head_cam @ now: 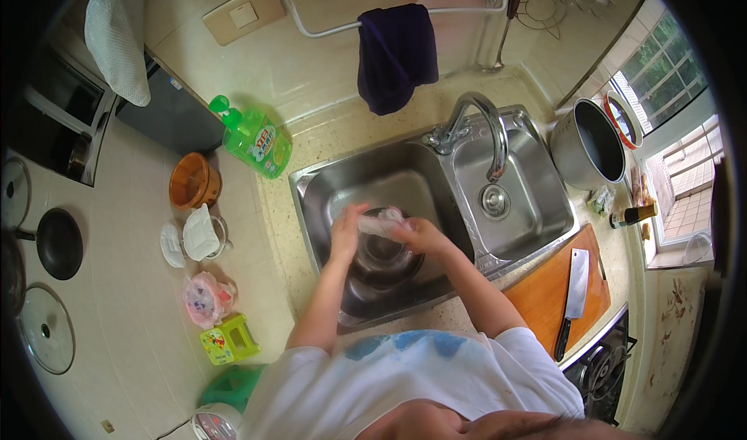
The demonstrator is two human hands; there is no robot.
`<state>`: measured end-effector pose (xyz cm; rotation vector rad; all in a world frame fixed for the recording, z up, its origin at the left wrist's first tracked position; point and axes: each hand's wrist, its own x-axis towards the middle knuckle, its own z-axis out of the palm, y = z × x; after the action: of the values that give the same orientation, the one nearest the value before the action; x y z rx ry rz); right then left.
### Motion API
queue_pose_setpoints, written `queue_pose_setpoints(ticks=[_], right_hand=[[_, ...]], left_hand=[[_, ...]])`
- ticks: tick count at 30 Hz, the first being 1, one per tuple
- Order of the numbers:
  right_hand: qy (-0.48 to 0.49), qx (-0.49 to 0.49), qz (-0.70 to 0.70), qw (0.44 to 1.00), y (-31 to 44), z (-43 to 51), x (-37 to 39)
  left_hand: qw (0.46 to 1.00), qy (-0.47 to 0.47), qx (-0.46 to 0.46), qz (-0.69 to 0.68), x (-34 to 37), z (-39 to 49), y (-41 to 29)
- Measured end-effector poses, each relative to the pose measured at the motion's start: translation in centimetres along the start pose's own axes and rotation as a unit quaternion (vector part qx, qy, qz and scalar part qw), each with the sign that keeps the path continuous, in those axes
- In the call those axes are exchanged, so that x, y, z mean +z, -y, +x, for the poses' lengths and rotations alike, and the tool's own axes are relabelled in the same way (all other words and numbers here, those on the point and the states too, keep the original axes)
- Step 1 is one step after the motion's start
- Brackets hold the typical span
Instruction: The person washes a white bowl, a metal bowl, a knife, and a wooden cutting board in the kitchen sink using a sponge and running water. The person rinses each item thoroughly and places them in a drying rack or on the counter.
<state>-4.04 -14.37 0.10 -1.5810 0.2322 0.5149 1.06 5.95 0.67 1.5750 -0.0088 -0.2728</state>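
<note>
Both hands are over the left basin of a stainless-steel double sink (378, 177). Between them stretches a pale, wet-looking, crumpled piece, perhaps a cloth (378, 226); motion blurs it. My right hand (427, 237) grips its right end. At its left end is my left hand (346, 233), fingers fairly straight and partly hidden behind the piece. Below them a round metal bowl (385, 268) sits in the basin, partly covered by the hands. The chrome faucet (499, 131) curves over the right basin, with its drain strainer (495, 201) visible.
A green dish-soap pump bottle (259, 145) stands left of the sink. To the right, a cleaver (575, 294) lies on a wooden cutting board (540, 300), near a gas stove (601, 370). A metal pot (575, 148) stands by the window. A dark towel (398, 58) hangs behind.
</note>
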Motion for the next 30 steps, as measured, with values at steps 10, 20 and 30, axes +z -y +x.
queue_pose_setpoints(ticks=[10, 20, 30], right_hand=[[-0.088, 0.077, 0.322, 0.940, 0.4, -1.1, 0.8], [0.134, -0.055, 0.078, 0.986, 4.2, -5.6, 1.6], [-0.261, -0.136, 0.010, 0.956, 0.3, -7.7, -5.8]], left_hand=[[0.982, 0.091, 0.119, 0.117, 1.4, -7.0, -8.6], [0.955, 0.130, -0.128, -0.233, -1.0, -4.7, -9.3], [0.991, -0.070, 0.113, -0.021, -2.2, 3.7, -15.4]])
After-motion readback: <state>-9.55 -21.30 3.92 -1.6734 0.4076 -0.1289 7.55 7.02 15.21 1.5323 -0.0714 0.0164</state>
